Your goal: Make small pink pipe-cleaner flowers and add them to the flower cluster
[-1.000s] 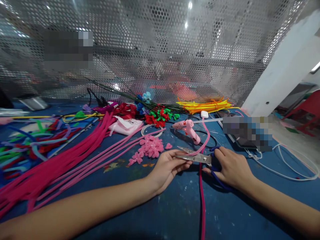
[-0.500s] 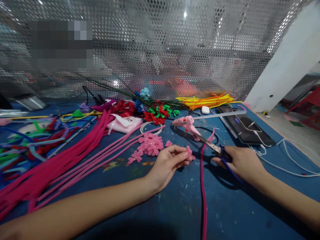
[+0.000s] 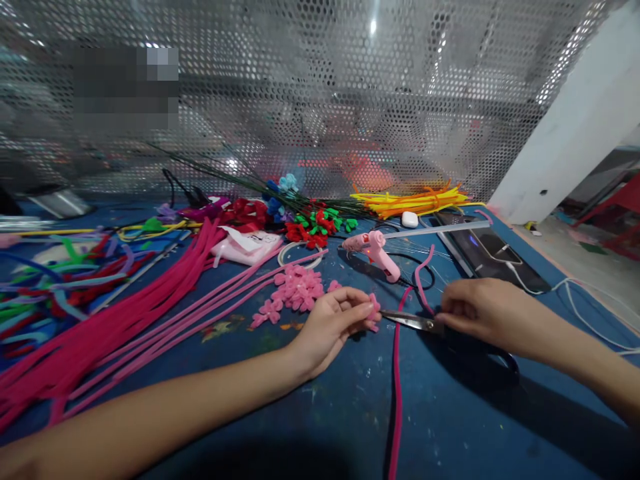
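Centre frame: left hand (image 3: 333, 323) pinches small pink fuzzy flower piece (image 3: 374, 311); right hand (image 3: 480, 313) grips steel scissors (image 3: 415, 323). Keep blades clear of fingertips.

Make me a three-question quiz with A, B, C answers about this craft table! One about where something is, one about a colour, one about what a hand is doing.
1. Where does the glue gun lie?
A. beyond the two hands on the table
B. in the left hand
C. on the floor

2. What colour is the bundle of pipe cleaners by the mesh wall, at the back right?
A. blue
B. yellow and orange
C. white

3. What is the left hand doing?
A. lying flat and empty
B. gripping the phone
C. pinching a small pink flower piece

Answers:
1 A, the pink gun rests on the blue top past both hands.
2 B, those stems are yellow with orange.
3 C, its fingertips close on the pink piece, next to the scissors under the right hand.
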{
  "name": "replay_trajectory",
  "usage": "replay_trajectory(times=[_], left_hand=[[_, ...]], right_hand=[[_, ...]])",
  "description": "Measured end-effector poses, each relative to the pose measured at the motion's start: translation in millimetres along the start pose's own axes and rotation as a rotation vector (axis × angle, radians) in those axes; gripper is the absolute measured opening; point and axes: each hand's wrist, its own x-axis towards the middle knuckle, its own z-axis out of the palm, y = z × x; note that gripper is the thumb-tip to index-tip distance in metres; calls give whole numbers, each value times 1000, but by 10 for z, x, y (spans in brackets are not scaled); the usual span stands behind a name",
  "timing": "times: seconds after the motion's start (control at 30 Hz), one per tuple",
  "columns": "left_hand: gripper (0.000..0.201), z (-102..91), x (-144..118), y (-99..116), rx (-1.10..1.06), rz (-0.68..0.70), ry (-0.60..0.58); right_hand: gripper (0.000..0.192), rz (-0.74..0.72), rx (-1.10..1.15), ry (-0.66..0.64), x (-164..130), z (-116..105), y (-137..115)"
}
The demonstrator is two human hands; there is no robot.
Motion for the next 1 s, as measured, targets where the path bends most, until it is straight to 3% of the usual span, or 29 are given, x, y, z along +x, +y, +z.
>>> replay_trajectory(times=[0.13,0.2,0.3,0.37,0.6,0.73,1.0], left_hand=[[32,5,-12,-2,72,41,-88],[39,-2,-26,-4,106,64,-154],[45,-14,-36,-1,127,88,-207],[47,-17,-28,4,141,87,-207],[49,-12,48,8,194,87,-201],[49,2,35,2,186,77,-164],[47,47,-15,12,186,62,-167]], right_hand=[[23,-151,294,121,243,96,-336],[25,-322,378,142,342,204,-428],[23,-633,340,228,453,378,-428],[21,-751,303,322,502,474,-368],[16,-793,215,513,513,610,-213],[15,-761,1,580,437,625,-261],[23,-875,-227,740,350,565,-349]])
